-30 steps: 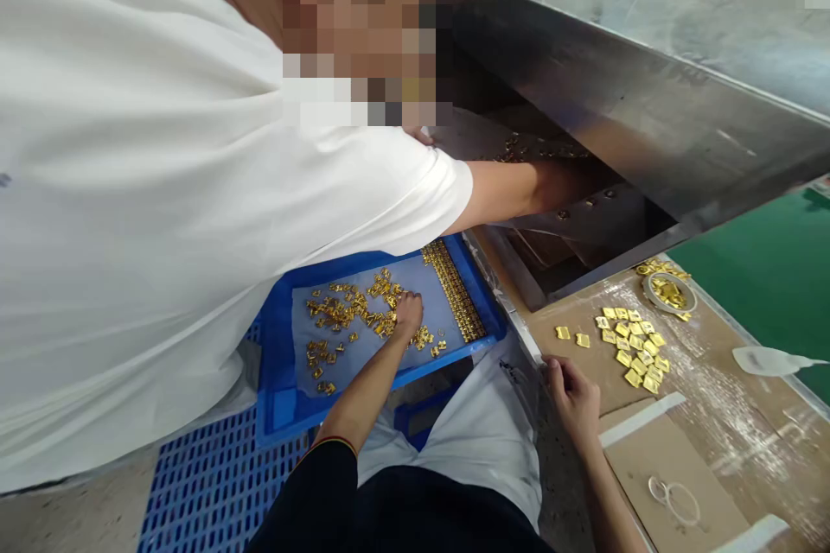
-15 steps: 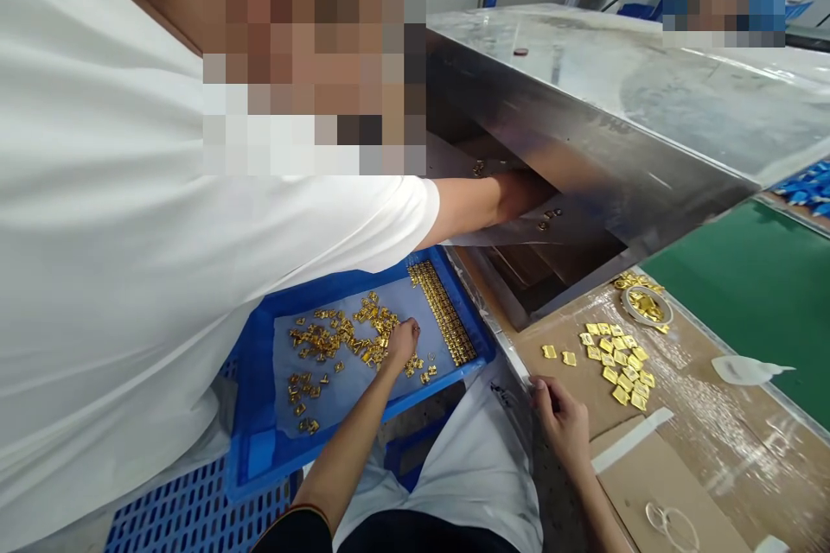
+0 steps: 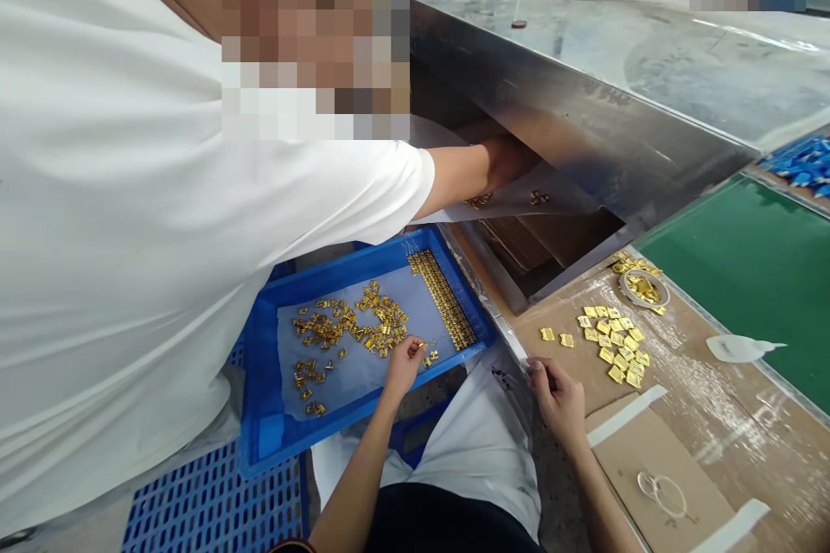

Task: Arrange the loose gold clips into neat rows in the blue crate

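My left hand (image 3: 403, 370) is over the near right part of the blue tray (image 3: 263, 441), its thumb and finger pinched on a small gold metal piece (image 3: 421, 346). Loose gold pieces (image 3: 317, 330) lie scattered on the white sheet in the tray. Along the tray's right side, more gold pieces (image 3: 447, 302) stand in tight rows. At the table's edge my right hand (image 3: 561, 402) is closed, thumb against the fingers; whatever is in it, if anything, is hidden. Just beyond it, flat yellow-gold pieces (image 3: 621, 346) are laid out on the cardboard, with two apart.
A co-worker in a white shirt (image 3: 130, 216) leans in from the left, an arm inside the metal housing (image 3: 584, 130). A ring-shaped container (image 3: 667, 298) of gold pieces, a white squeeze bottle (image 3: 732, 347) and a green belt (image 3: 758, 251) are at right.
My left hand has drawn back from the loose pile toward the tray's near edge, now with a gold piece between its fingertips. My right hand stays at the table's edge.
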Motion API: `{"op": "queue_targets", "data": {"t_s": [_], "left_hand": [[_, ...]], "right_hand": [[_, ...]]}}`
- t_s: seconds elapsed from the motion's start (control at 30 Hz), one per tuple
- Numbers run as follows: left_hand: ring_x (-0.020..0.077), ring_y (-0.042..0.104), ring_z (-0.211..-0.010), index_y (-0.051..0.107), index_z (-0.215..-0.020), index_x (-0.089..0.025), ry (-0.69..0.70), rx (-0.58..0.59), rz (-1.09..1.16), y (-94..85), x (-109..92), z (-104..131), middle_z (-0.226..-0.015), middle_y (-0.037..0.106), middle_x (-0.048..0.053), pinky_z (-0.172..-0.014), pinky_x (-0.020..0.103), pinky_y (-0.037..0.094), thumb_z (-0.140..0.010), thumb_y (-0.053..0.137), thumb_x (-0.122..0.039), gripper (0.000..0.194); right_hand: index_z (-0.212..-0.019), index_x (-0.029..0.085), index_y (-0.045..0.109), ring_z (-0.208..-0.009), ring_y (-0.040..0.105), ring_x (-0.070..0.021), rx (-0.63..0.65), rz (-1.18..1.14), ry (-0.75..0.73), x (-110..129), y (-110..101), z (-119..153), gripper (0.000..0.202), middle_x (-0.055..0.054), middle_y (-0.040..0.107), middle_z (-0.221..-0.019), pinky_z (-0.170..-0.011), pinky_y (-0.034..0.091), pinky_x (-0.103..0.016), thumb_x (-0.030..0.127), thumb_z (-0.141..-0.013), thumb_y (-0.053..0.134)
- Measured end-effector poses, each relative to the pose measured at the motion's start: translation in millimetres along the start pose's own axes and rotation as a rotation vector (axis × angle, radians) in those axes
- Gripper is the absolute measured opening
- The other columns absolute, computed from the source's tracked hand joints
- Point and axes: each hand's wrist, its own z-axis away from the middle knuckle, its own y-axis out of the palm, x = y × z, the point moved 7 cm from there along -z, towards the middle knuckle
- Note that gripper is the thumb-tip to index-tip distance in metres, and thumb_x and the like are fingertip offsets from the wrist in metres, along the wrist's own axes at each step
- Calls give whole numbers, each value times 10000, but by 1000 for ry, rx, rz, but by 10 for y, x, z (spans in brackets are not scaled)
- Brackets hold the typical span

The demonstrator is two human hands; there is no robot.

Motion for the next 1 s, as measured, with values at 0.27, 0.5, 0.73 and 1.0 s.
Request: {"op": "queue_targets", "data": {"t_s": [0.27, 0.5, 0.73, 1.0], "left_hand": [[161, 571, -656, 635, -779, -196, -22, -26, 39, -33, 59, 133, -680, 622, 3, -647, 273, 458, -768, 592, -457, 265], [166, 576, -673, 631, -768, -201, -58, -5, 24, -50, 97, 249, -684, 626, 6, -668, 276, 456, -780, 591, -475, 277], [169, 591, -679, 639, -773, -196, -71, 2, 23, -22, 115, 323, -685, 638, 8, -672, 277, 465, -793, 577, -433, 246], [170, 607, -700, 646, -782, -192, -53, -35, 55, -50, 89, 330, -705, 652, 13, -688, 279, 478, -796, 590, -412, 228]], "right_hand": [[-814, 191, 699, -415, 549, -162, -11, -2, -5, -7, 4, -3, 509, -26, 640, -522, -474, 438, -255, 582, -920, 391], [-806, 192, 688, -425, 557, -166, -18, -13, -12, 17, 2, 1, 480, -22, 635, -516, -481, 445, -256, 564, -917, 405], [-817, 189, 700, -439, 572, -173, -9, -3, 1, 14, -2, 0, 526, -31, 641, -519, -495, 452, -267, 603, -917, 391], [-829, 175, 711, -479, 603, -180, -13, 14, -4, 12, -1, 2, 535, -40, 652, -539, -510, 459, -262, 590, -921, 386]]}}
